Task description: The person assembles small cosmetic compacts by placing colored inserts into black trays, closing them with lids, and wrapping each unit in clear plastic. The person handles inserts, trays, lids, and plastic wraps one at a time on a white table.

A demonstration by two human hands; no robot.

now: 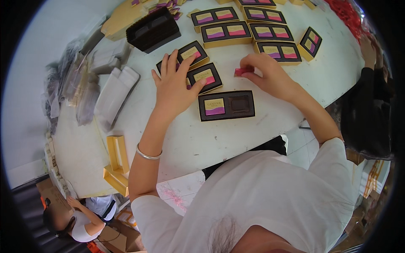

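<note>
In front of me lies a gold-sided box with a black tray [249, 114]; a purple-and-gold wrapped chocolate [214, 106] fills its left compartment, and the right compartment [239, 104] holds none. My right hand [270, 76] pinches a small pink wrapped chocolate [240, 72] above and behind that box. My left hand [174, 82] is spread over two filled boxes, its fingers on the farther box [197, 55] and its thumb at the nearer box [209, 76]. A silver bangle circles my left wrist. The left parts of both boxes are partly hidden by that hand.
Several filled boxes [226, 34] stand in rows at the back, one apart at the right [310, 44]. A stack of black trays [152, 29] and white sleeves [117, 92] lie left. Gold box sleeves [117, 154] sit near the left edge. Other people are at both sides.
</note>
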